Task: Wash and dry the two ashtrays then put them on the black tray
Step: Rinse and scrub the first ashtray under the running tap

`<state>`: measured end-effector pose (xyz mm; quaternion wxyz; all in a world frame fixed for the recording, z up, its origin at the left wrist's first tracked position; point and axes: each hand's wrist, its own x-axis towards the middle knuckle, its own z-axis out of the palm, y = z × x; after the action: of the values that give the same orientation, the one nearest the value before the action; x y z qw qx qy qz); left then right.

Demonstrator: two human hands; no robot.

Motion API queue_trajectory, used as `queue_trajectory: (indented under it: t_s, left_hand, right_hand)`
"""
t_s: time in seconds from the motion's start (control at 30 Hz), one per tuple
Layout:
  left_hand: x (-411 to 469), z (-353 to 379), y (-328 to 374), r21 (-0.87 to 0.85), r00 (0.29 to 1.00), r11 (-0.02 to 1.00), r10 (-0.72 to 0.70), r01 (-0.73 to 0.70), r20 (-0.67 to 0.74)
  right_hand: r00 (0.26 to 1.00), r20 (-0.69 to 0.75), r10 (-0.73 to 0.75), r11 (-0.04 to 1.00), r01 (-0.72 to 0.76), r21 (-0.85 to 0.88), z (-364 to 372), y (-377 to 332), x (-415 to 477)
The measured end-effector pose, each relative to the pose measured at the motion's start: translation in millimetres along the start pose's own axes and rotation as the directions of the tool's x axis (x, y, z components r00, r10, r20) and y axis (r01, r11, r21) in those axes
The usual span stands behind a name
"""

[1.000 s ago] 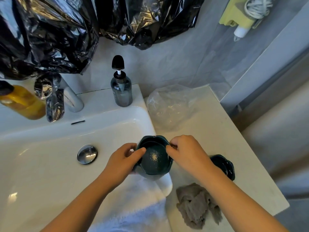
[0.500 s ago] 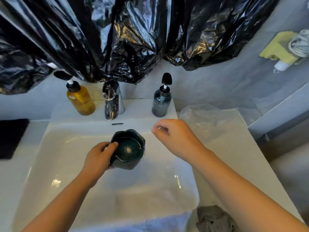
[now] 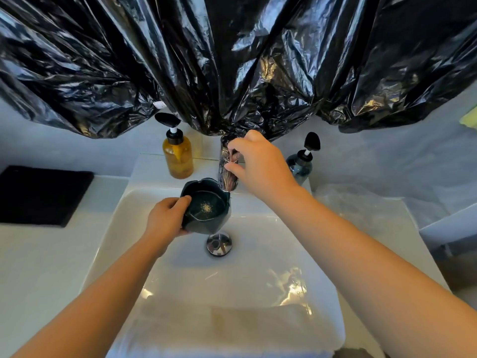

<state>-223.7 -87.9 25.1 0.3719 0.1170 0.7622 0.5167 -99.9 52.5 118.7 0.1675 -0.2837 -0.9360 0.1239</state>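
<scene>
- I have the left hand [image 3: 167, 220] holding the ashtray [image 3: 206, 206] by its near wall just below the tap [image 3: 227, 171], mouth up, so water should fall straight in.
- The right hand [image 3: 260, 164] has its grip closed on the top of the tap, I judge to start the flow.
- The ashtray is glossy dark green with a notched rim and pale ash specks inside: unwashed.
- The black tray [image 3: 38, 195] waits on the table [image 3: 51, 254], well left of the tap.

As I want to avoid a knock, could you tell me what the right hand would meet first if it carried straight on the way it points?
The chrome tap: the right hand points at it and its fingertips look to be at its top, though depth is unclear.
</scene>
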Motion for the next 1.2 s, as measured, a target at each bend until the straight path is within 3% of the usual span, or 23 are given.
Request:
queue_trajectory:
  t_s: [0.4,0.67,0.83,1.03,1.2]
  left_hand:
    - [2,9,-2,0.026,0.997,1.000,0.014,-0.016,0.071]
    - [-4,14,-8,0.053,0.994,0.998,0.030,-0.036,0.104]
    - [-13,21,-17,0.115,0.988,0.990,0.063,-0.080,0.144]
    - [-24,28,-43,0.089,0.980,0.994,0.045,-0.063,0.195]
    - [-12,9,-53,0.045,0.991,0.996,0.065,-0.071,0.116]
  right_hand:
    - [0.998,-0.010,-0.059,0.998,0.060,0.025,-4,7,12]
    - [0.995,-0.103,-0.008,0.999,0.011,0.036,-11,8,26]
    - [0.980,-0.183,0.075,0.983,-0.042,0.177,-3,6,2]
    - [0.973,-0.106,0.204,0.965,-0.181,0.192,7,34,-48]
    - [0.964,-0.017,0.265,0.944,-0.256,0.207,42,45,-78]
